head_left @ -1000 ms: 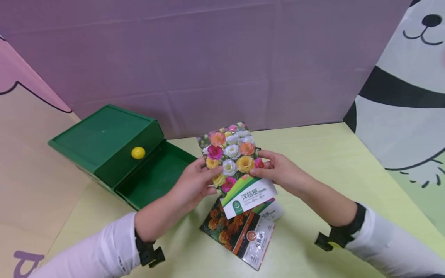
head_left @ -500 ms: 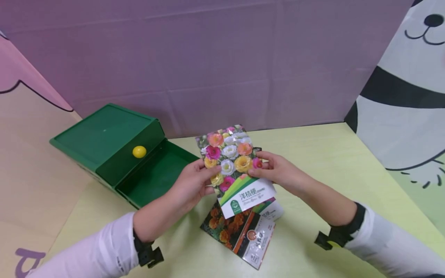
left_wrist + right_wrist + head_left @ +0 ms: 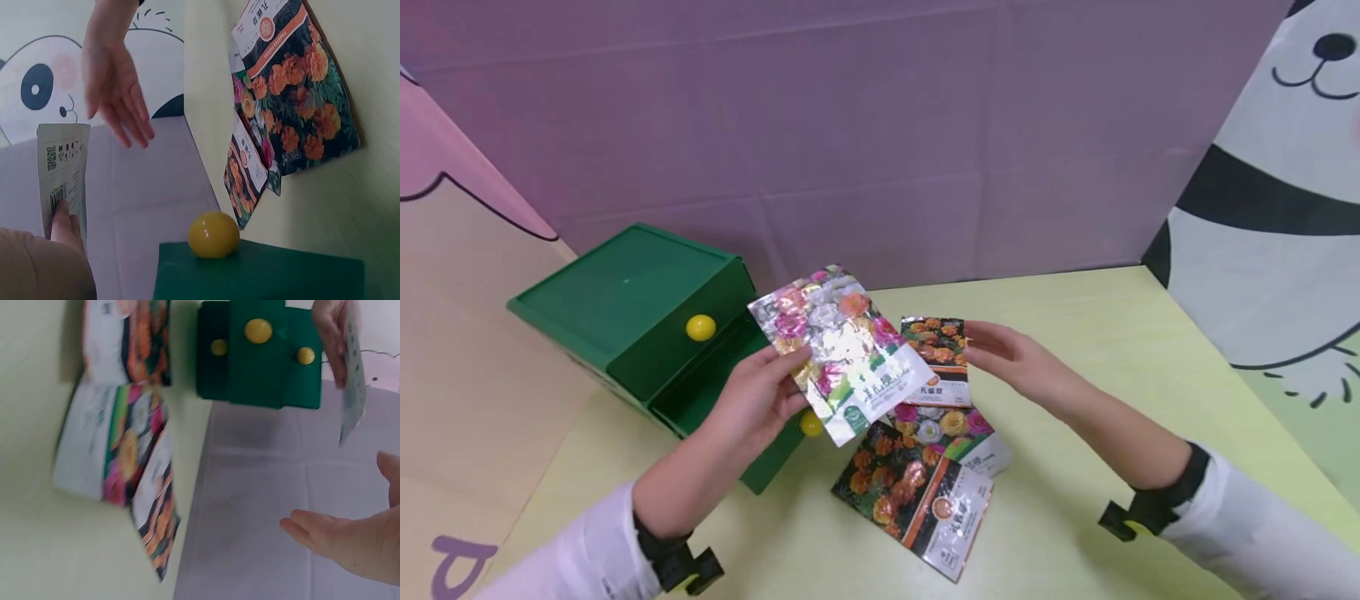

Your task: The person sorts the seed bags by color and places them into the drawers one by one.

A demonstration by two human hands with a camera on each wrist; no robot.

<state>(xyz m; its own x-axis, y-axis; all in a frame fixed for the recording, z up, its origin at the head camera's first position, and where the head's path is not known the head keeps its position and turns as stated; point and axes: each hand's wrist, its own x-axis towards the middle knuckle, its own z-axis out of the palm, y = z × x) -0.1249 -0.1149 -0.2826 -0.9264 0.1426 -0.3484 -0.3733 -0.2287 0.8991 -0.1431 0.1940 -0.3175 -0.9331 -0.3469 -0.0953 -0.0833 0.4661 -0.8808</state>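
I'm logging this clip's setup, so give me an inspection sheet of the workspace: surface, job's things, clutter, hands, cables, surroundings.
Surface: pale yellow table; green drawer unit on it, one drawer pulled out.
Job's things: held mixed-flower packet; on the table, overlapping, large orange-flower packet, small orange-flower packet, second mixed-flower packet.
Clutter: nothing seen.
Hands: left hand grips the held packet; right hand open, holding nothing.
Cables: nothing seen.
Surroundings: purple backdrop behind; panda print at right.

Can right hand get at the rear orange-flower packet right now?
Likely yes: the right hand looks empty near the rear orange-flower packet, and nothing lies on it; the raised packet in the left hand is clear of it.
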